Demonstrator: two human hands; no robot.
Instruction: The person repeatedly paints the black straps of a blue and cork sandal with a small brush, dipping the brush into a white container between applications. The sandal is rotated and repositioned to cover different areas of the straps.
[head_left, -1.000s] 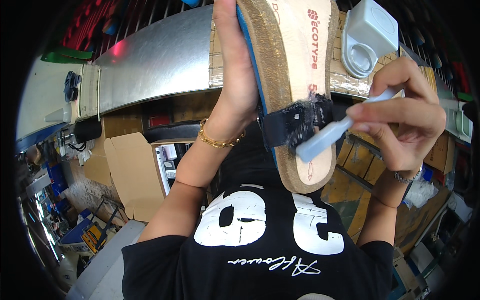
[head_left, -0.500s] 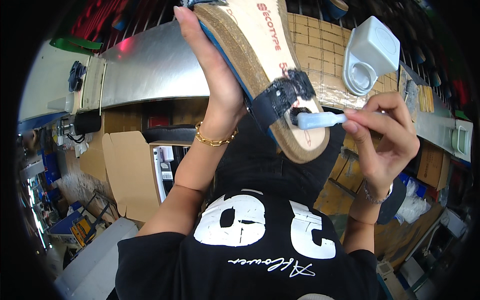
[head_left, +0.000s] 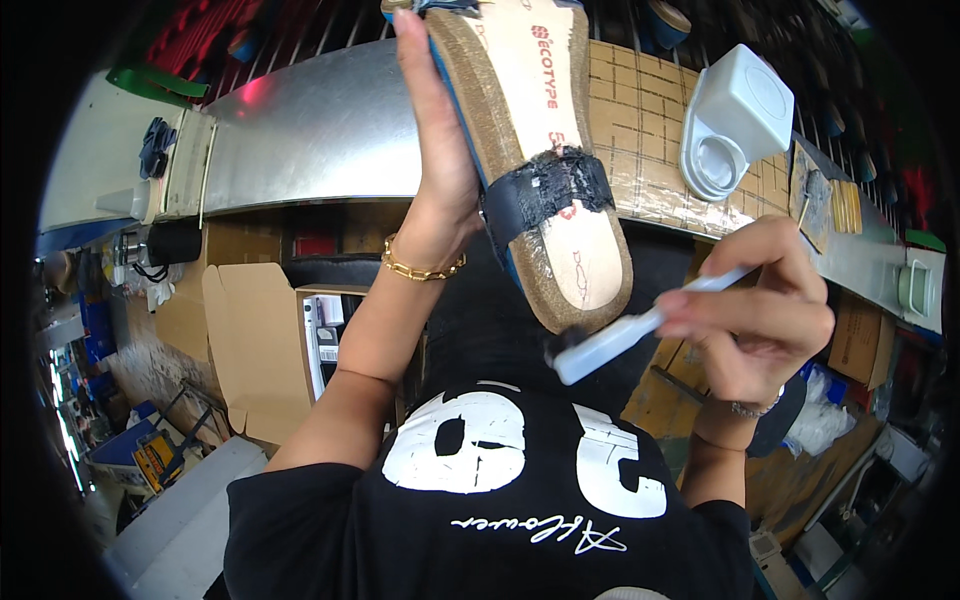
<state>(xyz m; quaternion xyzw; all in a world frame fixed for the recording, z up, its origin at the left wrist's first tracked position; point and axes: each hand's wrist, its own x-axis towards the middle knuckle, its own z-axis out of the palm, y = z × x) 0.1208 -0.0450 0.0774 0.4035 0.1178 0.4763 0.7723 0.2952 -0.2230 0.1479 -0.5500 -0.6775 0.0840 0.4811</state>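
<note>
My left hand (head_left: 447, 170) grips the left edge of an unfinished sandal (head_left: 510, 90), its thumb along the side and its fingers hidden behind. The sandal has a brown cork-like rim around a pale board with red print. A black strap (head_left: 525, 208) crosses its lower part, the strap ends rough and shiny where they meet on the board. In my right hand (head_left: 765, 320), pinched between thumb and fingers, is a brush (head_left: 615, 345) with a pale translucent handle. Its dark bristles are at the rounded near end of the sandal's rim; whether they touch it I cannot tell.
A white plastic container with a round cup (head_left: 740, 115) stands on the cardboard-covered bench (head_left: 640, 105), right of the sandal. Bare metal bench top (head_left: 310, 130) lies to the left. Below it is an open cardboard box (head_left: 245, 345). Racks run along the far side.
The brush has moved from the board beside the strap down and left to the sandal's near end, its handle now slanted. My left hand has turned the sandal slightly more upright.
</note>
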